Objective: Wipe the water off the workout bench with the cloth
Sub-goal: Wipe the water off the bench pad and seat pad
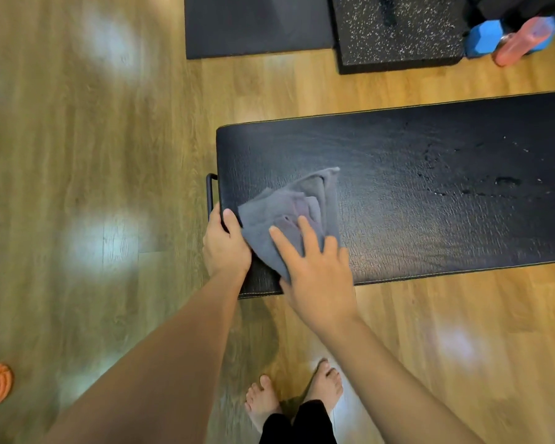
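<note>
Cloth flat under right hand

No readable text, label, brand, number or sign anywhere in view.

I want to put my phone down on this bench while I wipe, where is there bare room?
The dry stretch of bench between the grey cloth and the water drops is bare. The near-left end is crowded: the left hand grips the edge and the right hand presses the cloth.
</note>
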The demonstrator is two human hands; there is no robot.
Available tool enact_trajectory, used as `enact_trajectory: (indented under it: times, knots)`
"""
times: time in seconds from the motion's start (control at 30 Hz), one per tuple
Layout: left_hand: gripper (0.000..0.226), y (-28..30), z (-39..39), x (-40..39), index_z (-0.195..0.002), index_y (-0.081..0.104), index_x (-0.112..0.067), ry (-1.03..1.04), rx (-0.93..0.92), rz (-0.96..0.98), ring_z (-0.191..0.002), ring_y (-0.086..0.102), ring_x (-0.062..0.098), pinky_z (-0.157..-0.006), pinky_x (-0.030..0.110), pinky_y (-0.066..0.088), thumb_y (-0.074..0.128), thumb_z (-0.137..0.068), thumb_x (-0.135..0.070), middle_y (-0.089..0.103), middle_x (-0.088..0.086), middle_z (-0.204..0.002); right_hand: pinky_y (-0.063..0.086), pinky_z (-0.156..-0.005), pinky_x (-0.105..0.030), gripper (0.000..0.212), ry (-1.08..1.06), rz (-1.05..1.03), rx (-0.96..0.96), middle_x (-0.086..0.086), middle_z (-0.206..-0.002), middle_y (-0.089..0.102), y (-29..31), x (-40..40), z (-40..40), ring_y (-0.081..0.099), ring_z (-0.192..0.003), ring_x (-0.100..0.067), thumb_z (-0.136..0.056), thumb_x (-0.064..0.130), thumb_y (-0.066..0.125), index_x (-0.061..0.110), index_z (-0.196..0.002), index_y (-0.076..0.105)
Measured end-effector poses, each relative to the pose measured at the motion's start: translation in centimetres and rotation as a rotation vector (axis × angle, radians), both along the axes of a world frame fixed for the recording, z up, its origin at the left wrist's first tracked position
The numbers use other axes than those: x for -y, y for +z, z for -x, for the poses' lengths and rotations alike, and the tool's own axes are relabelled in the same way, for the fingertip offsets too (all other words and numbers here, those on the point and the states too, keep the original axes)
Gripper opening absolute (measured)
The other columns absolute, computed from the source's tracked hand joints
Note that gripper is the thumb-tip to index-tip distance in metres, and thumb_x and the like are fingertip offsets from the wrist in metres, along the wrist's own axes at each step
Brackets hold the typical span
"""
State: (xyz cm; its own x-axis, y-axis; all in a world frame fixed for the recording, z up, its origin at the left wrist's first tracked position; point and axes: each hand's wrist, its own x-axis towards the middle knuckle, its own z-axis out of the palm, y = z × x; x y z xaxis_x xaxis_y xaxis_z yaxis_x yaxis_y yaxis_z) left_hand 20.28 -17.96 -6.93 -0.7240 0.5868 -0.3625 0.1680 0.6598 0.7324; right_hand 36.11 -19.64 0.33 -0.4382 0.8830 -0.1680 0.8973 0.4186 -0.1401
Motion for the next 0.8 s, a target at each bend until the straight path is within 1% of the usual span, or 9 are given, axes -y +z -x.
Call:
enact_trajectory:
  times: [0.13,0.23,0.33,0.4,0.5,0.6,0.63,0.73,0.8]
  knots:
    - [0.051,0.2,0.2,0.2,-0.148,0.044,-0.024,-0.013,-0.045,0.04,-0.134,0.047,0.026,-0.112,0.039,0.032,0.029,-0.103,-0.044,0.053,0.002,-0.146,0.043,-0.077,-0.045,0.078,-0.24,-0.037,0.063,-0.016,-0.147,0.042,0.2,-4.3,-5.7,0.049,-0.094,-0.039,-0.072,0.036,0.072,0.035,-0.144,0.041]
    - [0.051,0.0,0.2,0.1,-0.148,0.044,-0.026,-0.004,-0.031,0.048,-0.133,0.048,0.026,-0.111,0.04,0.034,0.029,-0.103,-0.045,0.054,0.001,-0.145,0.038,-0.088,-0.05,0.071,-0.521,-0.057,0.107,-0.017,-0.149,0.033,0.0,-9.0,-6.3,0.044,-0.109,-0.043,-0.082,0.035,0.063,0.036,-0.147,0.033]
    - [0.051,0.0,0.1,0.1,-0.147,0.045,-0.028,-0.009,-0.066,0.056,-0.131,0.05,0.027,-0.11,0.042,0.036,0.029,-0.102,-0.047,0.055,0.001,-0.143,0.033,-0.096,-0.051,0.071,-0.609,-0.043,0.15,-0.013,-0.156,0.022,-0.3,-11.0,-3.2,0.035,-0.125,-0.043,-0.089,0.034,0.056,0.04,-0.15,0.021]
    - [0.053,-0.2,0.1,0.0,-0.146,0.045,-0.029,-0.015,-0.046,0.065,-0.129,0.051,0.027,-0.109,0.044,0.039,0.027,-0.1,-0.05,0.056,0.0,-0.142,0.031,-0.097,-0.049,0.072,-0.529,-0.053,0.131,-0.011,-0.16,0.017,0.0,-9.9,-0.2,0.033,-0.128,-0.041,-0.09,0.037,0.057,0.041,-0.151,0.018]
    - [0.056,-0.3,0.2,0.1,-0.142,0.048,-0.028,-0.045,-0.033,0.022,-0.124,0.055,0.027,-0.106,0.048,0.043,0.025,-0.096,-0.051,0.06,0.002,-0.136,0.033,-0.094,-0.049,0.069,-0.213,-0.07,0.052,-0.013,-0.16,0.024,-0.5,-5.3,4.3,0.041,-0.121,-0.04,-0.087,0.038,0.06,0.041,-0.149,0.028]
    - [0.04,-1.0,1.0,0.3,-0.139,0.049,-0.023,-0.114,0.019,0.007,-0.115,0.061,0.029,-0.099,0.05,0.049,0.039,-0.1,-0.022,0.065,0.006,-0.126,0.04,-0.083,-0.048,0.063,-0.084,-0.016,-0.002,-0.016,-0.151,0.041,-0.4,-1.0,5.8,0.051,-0.1,-0.038,-0.083,0.033,0.065,0.038,-0.142,0.044]
    - [0.039,-1.1,1.0,0.3,-0.139,0.049,-0.024,-0.112,0.024,0.003,-0.115,0.062,0.027,-0.099,0.049,0.05,0.041,-0.1,-0.023,0.065,0.004,-0.125,0.041,-0.08,-0.047,0.065,-0.082,0.008,-0.011,-0.016,-0.15,0.042,-0.3,-0.6,5.1,0.051,-0.097,-0.037,-0.081,0.033,0.066,0.038,-0.142,0.044]
    - [0.052,-0.7,0.3,0.1,-0.139,0.051,-0.027,-0.035,-0.008,-0.021,-0.121,0.058,0.023,-0.105,0.046,0.045,0.03,-0.099,-0.053,0.063,0.001,-0.131,0.041,-0.076,-0.044,0.071,0.027,-0.001,-0.009,-0.015,-0.15,0.041,0.1,-0.9,0.6,0.05,-0.094,-0.036,-0.076,0.037,0.069,0.037,-0.142,0.042]
    - [0.054,-0.2,0.1,0.0,-0.146,0.045,-0.025,-0.027,-0.027,0.016,-0.131,0.05,0.025,-0.111,0.042,0.037,0.026,-0.101,-0.05,0.056,0.002,-0.142,0.04,-0.075,-0.043,0.074,0.047,-0.009,0.029,-0.014,-0.15,0.041,0.3,-1.9,-2.8,0.049,-0.091,-0.035,-0.075,0.038,0.071,0.037,-0.143,0.042]
